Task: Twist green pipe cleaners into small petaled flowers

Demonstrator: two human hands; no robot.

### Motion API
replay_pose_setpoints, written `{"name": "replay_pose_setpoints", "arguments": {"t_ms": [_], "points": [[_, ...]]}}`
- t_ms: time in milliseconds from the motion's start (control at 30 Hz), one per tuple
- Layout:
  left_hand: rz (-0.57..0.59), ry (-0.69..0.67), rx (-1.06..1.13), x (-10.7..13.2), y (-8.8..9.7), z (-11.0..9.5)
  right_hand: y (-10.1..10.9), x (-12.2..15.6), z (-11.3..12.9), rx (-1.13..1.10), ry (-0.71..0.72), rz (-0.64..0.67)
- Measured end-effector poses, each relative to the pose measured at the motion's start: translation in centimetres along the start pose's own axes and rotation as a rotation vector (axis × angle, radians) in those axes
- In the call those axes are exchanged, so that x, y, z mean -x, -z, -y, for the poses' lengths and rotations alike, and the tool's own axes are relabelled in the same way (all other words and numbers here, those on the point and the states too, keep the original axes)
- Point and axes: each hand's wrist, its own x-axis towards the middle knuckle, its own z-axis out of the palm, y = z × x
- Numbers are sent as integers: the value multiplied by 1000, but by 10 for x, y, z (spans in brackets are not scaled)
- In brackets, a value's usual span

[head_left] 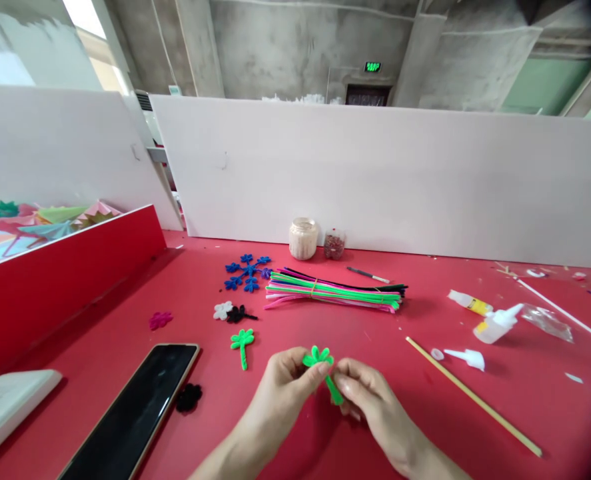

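Between my hands is a green pipe-cleaner flower (318, 355) with looped petals and a short stem pointing down to the right. My left hand (291, 383) pinches it at the petals, thumb on top. The fingers of my right hand (370, 393) are closed on the stem, partly hiding it. A second green pipe-cleaner flower (242, 343) lies flat to the left of my hands. Beyond them rests a bundle of coloured pipe cleaners (335, 292), bound with bands.
Left are a phone (135, 407), a black flower (189, 398), a magenta flower (160, 321) and a blue snowflake shape (248, 271). Right lie a wooden stick (475, 397), a glue bottle (496, 325) and a white nozzle cap (468, 359). A jar (304, 239) stands by the white partition (375, 173).
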Motion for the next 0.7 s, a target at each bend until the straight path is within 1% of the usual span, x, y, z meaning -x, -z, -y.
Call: {"name": "replay_pose_setpoints", "arguments": {"t_ms": [67,133,200,267,333,433,567,700], "points": [[35,26,86,2,2,-3,0,2,0,-348,-168,72],[133,63,143,4,2,-5,-1,4,1,-580,-269,149],[208,76,215,7,0,-7,-5,5,4,-747,-303,233],[250,65,269,10,-3,-10,-7,8,9,-867,-297,300],[256,35,277,13,-8,-15,-7,12,15,-923,-303,351],[236,-5,236,18,-15,-21,-6,19,20,-933,-300,373],[207,-16,173,21,-20,-24,-8,23,21,-889,-246,347],[163,-31,89,15,-21,-21,-8,18,17,-756,-146,281]]}}
